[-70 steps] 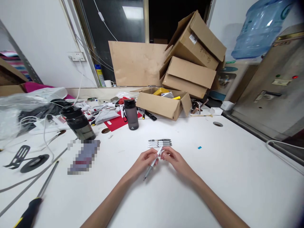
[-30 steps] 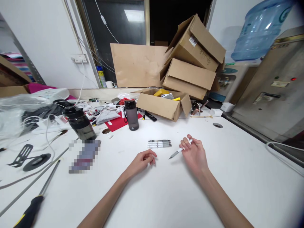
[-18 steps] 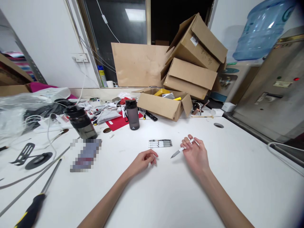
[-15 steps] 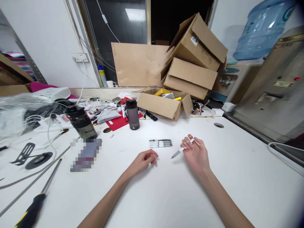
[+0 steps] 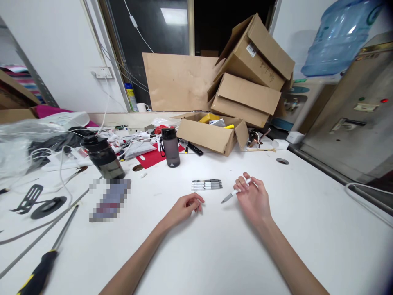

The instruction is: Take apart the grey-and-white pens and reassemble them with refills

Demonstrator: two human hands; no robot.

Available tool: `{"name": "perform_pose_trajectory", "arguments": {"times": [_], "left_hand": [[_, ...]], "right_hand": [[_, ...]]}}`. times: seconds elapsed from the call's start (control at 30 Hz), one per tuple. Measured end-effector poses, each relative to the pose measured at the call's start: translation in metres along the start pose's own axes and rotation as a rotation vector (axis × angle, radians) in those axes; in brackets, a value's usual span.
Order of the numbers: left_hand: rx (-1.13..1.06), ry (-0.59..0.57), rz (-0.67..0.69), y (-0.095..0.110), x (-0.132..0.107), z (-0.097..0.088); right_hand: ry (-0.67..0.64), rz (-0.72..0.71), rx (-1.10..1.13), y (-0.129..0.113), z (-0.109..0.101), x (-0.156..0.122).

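Observation:
My right hand (image 5: 253, 199) rests on the white table (image 5: 215, 246) and holds a white pen (image 5: 233, 192) between its fingers, grey tip pointing left toward my other hand. My left hand (image 5: 186, 208) lies on the table with its fingers curled in; whether anything is in them is hidden. A neat row of several pens (image 5: 206, 184) lies just beyond both hands, between them.
A small dark bottle (image 5: 170, 146) and a larger dark bottle (image 5: 102, 157) stand at the left back. An open cardboard box (image 5: 211, 133) and stacked boxes (image 5: 251, 78) fill the back. A screwdriver (image 5: 46, 258) lies front left. A cable (image 5: 365, 196) runs along the right edge.
2.3 s ago both hands held one pen together at the centre. They have since parted, the pen staying in my right hand; over the last second nothing has visibly moved.

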State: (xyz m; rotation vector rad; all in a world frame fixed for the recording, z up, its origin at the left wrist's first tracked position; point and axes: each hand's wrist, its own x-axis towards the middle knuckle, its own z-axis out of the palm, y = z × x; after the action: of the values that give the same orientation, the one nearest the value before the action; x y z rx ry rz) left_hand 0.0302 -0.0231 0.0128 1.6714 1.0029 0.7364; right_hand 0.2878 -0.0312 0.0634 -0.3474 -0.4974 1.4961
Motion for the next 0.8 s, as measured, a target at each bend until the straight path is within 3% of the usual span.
{"name": "perform_pose_trajectory", "arguments": {"times": [0.8], "left_hand": [[0.006,-0.002,0.002,0.0013,0.0002,0.0013]], "right_hand": [[-0.004,0.003,-0.042,-0.0005,0.0028,-0.0009]]}}
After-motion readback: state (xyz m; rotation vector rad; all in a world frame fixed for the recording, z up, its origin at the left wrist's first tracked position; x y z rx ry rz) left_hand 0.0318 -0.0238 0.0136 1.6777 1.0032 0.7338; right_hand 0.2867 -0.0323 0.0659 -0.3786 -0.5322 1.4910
